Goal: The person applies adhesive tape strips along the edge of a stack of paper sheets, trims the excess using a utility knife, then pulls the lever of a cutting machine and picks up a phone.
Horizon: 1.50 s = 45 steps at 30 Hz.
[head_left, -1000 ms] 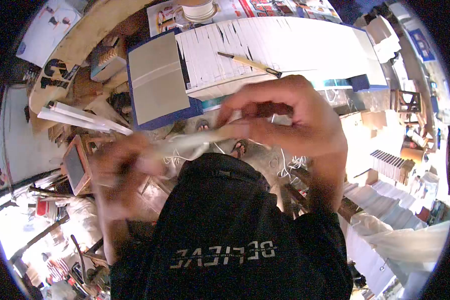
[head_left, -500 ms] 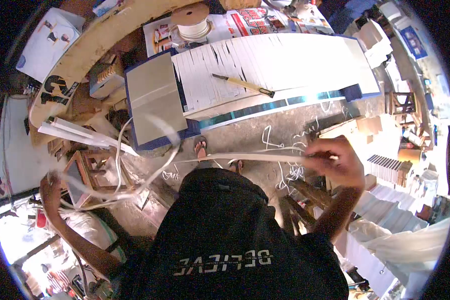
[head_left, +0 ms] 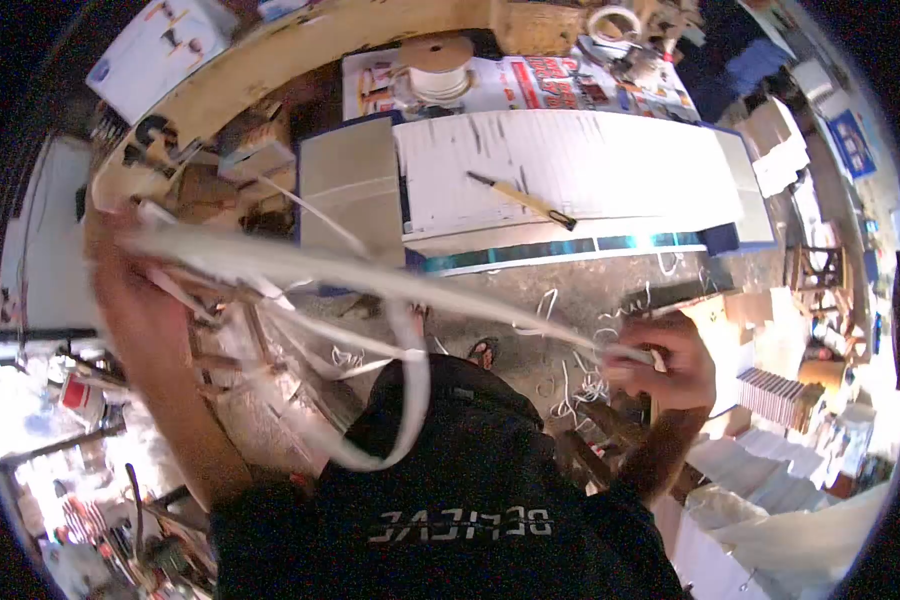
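Note:
A long white strip [head_left: 370, 272] runs stretched between my hands, with a loose loop hanging below it in front of my dark shirt. My left hand [head_left: 135, 265] is raised at the far left, closed around one part of the strip; its fingers are smeared by motion. At the right, my right hand [head_left: 665, 362] pinches the other part, fingers curled. Beyond the hands lies a row of white-edged paper blocks [head_left: 610, 165] between grey boards with blue edges. A utility knife [head_left: 525, 200] with a yellowish handle rests on top of the row.
A spool of white cord [head_left: 438, 78] stands on a printed sheet behind the blocks. White scraps [head_left: 575, 395] litter the floor near my feet. Stacked paper [head_left: 760, 450] fills the right side. A white box [head_left: 160, 55] sits at the upper left.
My left hand has risen from low at the left, pulling the strip up with it. My right hand has dropped slightly, still holding the strip. The loop has swung toward my body.

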Tool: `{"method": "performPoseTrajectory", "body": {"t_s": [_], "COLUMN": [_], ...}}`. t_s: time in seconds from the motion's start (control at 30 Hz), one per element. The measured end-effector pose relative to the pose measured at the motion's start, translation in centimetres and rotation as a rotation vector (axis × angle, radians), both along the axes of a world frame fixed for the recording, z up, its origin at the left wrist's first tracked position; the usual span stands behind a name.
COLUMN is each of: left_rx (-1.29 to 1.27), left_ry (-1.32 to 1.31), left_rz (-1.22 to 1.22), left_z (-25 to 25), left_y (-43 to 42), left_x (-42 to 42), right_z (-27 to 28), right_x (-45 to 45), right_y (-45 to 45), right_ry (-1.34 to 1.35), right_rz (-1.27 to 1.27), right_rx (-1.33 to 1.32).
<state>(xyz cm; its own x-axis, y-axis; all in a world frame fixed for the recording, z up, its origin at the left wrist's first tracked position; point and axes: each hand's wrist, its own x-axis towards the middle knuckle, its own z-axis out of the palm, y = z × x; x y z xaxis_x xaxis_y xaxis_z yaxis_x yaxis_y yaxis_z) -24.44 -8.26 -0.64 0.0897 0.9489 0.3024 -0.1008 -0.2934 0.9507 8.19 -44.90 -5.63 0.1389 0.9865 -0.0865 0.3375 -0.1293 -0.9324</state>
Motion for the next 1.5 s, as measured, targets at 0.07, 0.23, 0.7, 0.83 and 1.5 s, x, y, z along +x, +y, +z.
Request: {"method": "performPoseTrajectory", "body": {"t_s": [0.07, 0.23, 0.7, 0.83, 1.5], "left_rx": [0.177, 0.634, 1.256, 1.073, -0.452], "left_ry": [-0.163, 0.627, 0.762, 0.810, 0.261], "left_rz": [0.117, 0.477, 0.604, 0.057, -0.646], "left_z": [4.5, 6.7, 7.1, 0.8, -9.0], "left_y": [4.5, 21.6, 0.9, -4.2, -2.2], "left_x": [-3.1, -20.2, -0.6, 4.7, 18.8], "right_z": [-2.9, -9.0, 1.1, -0.3, -14.8], "right_x": [2.6, 5.9, -3.8, -4.2, 10.0], "right_y": [-4.4, -14.1, 2.0, 8.0, 17.9], "right_ry": [0.161, 0.343, -0.148, -0.501, -0.562], "right_rz": [-0.094, -0.344, -0.272, -0.041, -0.321], "right_rx": [-0.107, 0.176, 0.142, 0.511, -0.016]}}
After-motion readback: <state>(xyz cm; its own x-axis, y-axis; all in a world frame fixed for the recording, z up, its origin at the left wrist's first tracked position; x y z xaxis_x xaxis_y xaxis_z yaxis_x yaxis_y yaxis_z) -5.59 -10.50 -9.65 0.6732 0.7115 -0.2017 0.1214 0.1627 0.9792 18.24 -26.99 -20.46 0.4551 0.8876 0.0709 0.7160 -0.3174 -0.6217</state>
